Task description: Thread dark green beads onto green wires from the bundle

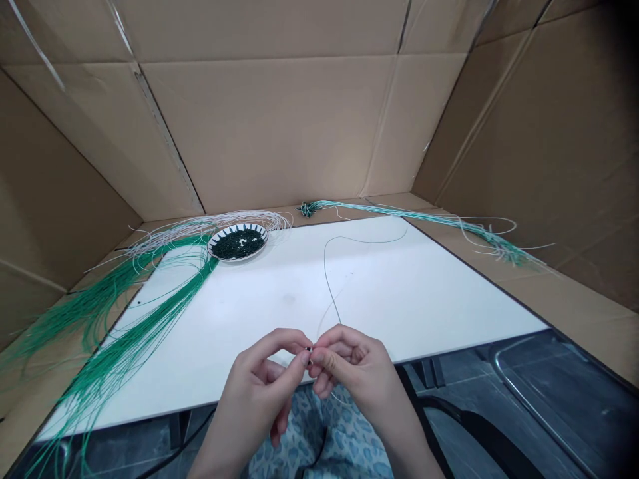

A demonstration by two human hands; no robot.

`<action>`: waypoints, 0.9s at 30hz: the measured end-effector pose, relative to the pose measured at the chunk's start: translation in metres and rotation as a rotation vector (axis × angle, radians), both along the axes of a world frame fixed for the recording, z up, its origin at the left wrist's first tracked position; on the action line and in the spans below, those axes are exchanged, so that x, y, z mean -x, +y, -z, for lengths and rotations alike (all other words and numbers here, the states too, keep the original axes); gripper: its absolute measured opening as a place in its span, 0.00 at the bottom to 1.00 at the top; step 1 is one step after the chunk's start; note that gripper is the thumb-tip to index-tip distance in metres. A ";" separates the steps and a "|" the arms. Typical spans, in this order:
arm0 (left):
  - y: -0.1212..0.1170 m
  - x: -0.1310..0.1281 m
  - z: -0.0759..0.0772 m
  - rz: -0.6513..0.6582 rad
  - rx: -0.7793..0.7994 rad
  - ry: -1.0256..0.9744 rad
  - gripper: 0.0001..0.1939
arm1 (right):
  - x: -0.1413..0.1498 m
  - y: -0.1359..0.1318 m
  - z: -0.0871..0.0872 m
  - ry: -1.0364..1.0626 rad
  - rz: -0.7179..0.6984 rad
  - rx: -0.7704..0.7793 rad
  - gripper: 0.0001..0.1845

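Observation:
My left hand and my right hand meet above the near edge of a white board, fingertips pinched together. Between them shows a tiny dark bead on a thin green wire. The wire rises from my fingers and loops loosely across the board. Its lower end is partly hidden by my fingers. Farther off, a round patterned dish holds many dark green beads. No other object touches either hand.
Long bundles of green wire spill over the board's left side, and pale wires curl behind the dish. A green-and-white strand bundle lies along the back. Cardboard walls surround the board. A chair frame stands at lower right.

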State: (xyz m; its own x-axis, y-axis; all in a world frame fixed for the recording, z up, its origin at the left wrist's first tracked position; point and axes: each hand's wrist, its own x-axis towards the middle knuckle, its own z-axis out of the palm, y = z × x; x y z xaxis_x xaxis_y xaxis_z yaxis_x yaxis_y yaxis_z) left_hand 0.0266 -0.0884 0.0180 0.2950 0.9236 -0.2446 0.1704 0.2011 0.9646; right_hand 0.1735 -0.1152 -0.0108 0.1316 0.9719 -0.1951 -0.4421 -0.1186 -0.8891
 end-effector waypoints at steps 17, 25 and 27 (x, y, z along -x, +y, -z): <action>0.013 0.005 0.004 -0.110 -0.107 -0.082 0.12 | -0.004 0.002 0.010 0.023 0.011 -0.049 0.21; 0.012 0.004 0.008 -0.034 -0.059 -0.164 0.09 | -0.002 -0.006 0.009 0.031 -0.003 -0.099 0.15; 0.010 0.004 0.007 -0.015 -0.042 -0.178 0.09 | -0.003 -0.006 0.009 0.017 -0.008 -0.093 0.16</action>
State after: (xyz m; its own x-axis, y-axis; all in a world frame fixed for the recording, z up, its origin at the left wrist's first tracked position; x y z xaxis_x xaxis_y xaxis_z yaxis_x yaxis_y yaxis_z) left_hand 0.0228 -0.0781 0.0107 0.3165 0.9365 -0.1509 -0.0064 0.1612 0.9869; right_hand 0.1763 -0.1215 -0.0195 0.1211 0.9870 -0.1057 -0.4569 -0.0391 -0.8887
